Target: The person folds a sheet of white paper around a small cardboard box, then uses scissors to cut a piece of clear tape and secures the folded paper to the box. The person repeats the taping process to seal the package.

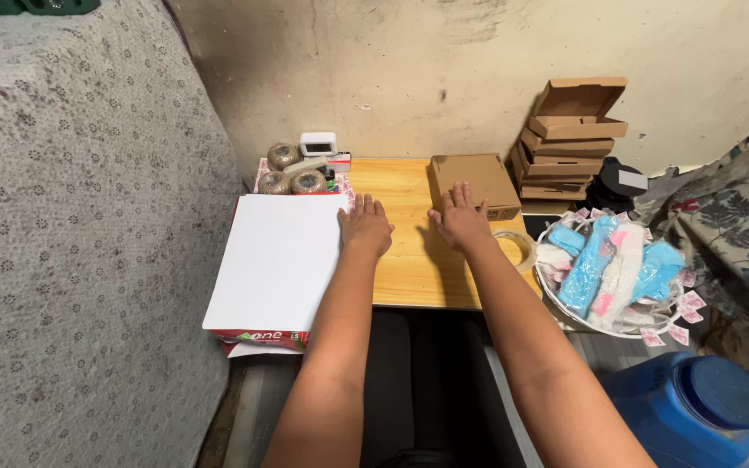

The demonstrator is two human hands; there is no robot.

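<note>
My left hand (364,225) lies flat, palm down, on the small wooden table (409,269), its fingers spread and just touching the right edge of a stack of white paper (275,260). My right hand (461,218) also rests palm down on the table, fingertips against the front of a closed brown cardboard box (477,180). Neither hand holds anything. A roll of clear tape (513,247) lies just right of my right wrist.
Three twine balls (292,173) and a small white device (317,143) sit at the table's back left. Stacked flat cardboard boxes (569,143) stand at the right. A white basket (621,328) holds blue and white wrapped items. A blue jug (695,412) stands lower right; a patterned mattress (80,243) fills the left.
</note>
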